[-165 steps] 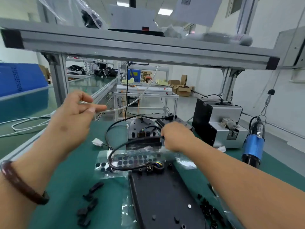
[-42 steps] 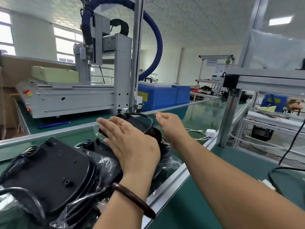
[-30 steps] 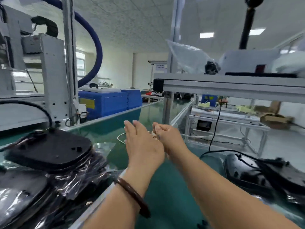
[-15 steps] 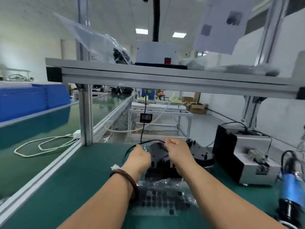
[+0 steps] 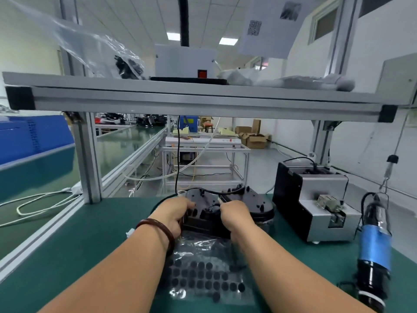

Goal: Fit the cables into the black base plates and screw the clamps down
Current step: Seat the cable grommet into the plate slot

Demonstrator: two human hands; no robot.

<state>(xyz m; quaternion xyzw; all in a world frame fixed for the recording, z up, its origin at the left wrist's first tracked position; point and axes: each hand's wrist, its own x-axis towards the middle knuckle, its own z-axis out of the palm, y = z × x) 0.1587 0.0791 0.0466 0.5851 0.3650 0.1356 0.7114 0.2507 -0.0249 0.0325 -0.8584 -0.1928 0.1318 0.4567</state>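
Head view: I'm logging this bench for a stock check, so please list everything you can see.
base plates: at least two, black, bench centre
cable: one, black, across the plates
bag of pads: one, clear with black discs, between the forearms
screw feeder: one, silver and black, right of the plates
screwdriver: one, blue and black, hanging far right
bench mat: one, green, underneath
shelf: one, grey, overhead
bracelet: one, dark brown, left wrist
left hand: on the plates' left side, grip unclear
right hand: pinching the cable
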